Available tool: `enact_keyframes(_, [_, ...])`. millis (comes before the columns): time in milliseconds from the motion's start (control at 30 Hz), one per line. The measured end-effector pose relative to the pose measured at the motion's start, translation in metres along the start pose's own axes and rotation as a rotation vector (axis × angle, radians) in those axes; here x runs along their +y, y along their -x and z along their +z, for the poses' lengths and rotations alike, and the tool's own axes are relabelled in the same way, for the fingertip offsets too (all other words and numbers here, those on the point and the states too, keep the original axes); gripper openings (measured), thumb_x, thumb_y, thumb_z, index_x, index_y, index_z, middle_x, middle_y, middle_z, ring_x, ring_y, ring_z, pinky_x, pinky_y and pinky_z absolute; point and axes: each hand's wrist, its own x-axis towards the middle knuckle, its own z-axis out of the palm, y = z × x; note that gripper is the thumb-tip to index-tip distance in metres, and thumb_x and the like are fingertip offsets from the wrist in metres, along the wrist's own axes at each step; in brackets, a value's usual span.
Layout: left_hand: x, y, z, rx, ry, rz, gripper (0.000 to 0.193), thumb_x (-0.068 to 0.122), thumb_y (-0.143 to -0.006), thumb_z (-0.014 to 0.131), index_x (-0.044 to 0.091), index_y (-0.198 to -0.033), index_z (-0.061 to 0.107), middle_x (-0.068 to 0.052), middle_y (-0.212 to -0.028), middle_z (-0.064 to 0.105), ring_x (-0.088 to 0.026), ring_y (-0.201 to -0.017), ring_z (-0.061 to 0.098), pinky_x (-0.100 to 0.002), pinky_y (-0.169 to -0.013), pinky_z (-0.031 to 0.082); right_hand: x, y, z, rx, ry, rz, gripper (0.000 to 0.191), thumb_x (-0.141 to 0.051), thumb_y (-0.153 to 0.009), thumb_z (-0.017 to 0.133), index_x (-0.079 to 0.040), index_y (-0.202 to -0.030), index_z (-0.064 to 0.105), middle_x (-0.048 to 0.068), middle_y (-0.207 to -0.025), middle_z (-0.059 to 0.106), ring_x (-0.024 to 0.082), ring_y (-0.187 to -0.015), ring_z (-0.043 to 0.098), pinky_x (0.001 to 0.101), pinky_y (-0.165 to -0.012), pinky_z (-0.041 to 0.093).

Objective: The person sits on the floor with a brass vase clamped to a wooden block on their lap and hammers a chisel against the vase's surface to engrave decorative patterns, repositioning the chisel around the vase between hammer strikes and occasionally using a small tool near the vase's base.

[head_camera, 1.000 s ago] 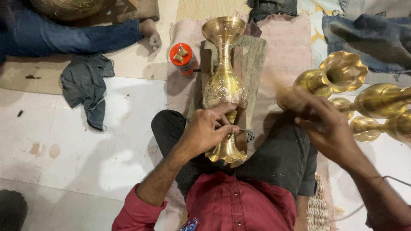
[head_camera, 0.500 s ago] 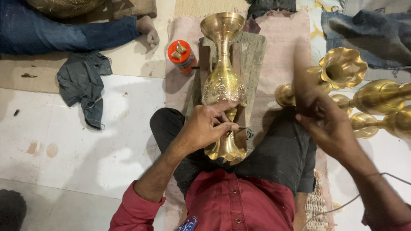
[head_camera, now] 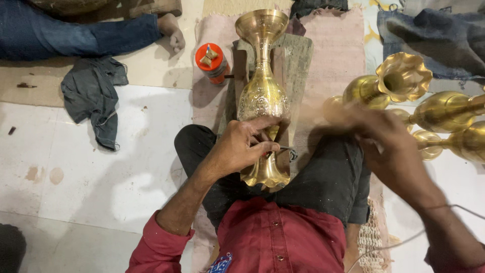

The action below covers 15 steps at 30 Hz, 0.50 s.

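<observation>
The left hand (head_camera: 241, 146) is gripping the engraved brass vase (head_camera: 262, 96), fingers clamped round its narrow stem, as it is lying on a wooden board (head_camera: 298, 60) over the lap. Right of the vase, the right hand (head_camera: 384, 144) is blurring near other brass vases (head_camera: 399, 81); I cannot tell how its fingers are set.

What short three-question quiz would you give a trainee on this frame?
1. True or false: the left hand grips the brass vase lying on the wooden board.
2. What does the blurred right hand reach toward?
A. the pile of brass vases
B. the orange-lidded jar
C. the grey cloth
3. Fill in: the jar stands to the ____ of the board in the picture.

Key: 1 true; 2 A; 3 left.
</observation>
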Motion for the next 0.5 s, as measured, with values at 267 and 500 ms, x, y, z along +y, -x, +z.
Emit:
enact_keyframes(267, [-0.029,0.011,0.005,0.093,0.155,0.040,0.054,0.011,-0.086,0.083,0.002,-0.136,0.064,-0.019,-0.138,0.067,-0.015,-0.092,0.077,-0.027,-0.077,0.069,-0.011,-0.005,-0.005,-0.119,0.036,0.072,0.069,-0.005,-0.089,0.066,-0.022,-0.154,0.051,0.022,-0.134,0.056,0.033,-0.107,0.064,0.0411,-0.084,0.061])
enact_keyframes(500, [-0.045,0.014,0.011,0.122,0.260,0.001,0.057,0.009,-0.085,0.082,-0.001,-0.138,0.061,-0.018,-0.136,0.068,-0.012,-0.092,0.076,-0.027,-0.077,0.067,-0.011,-0.015,-0.016,-0.123,0.362,-0.064,0.062,-0.012,-0.092,0.069,-0.026,-0.150,0.054,0.013,-0.128,0.063,0.030,-0.105,0.065,0.0445,-0.087,0.060])
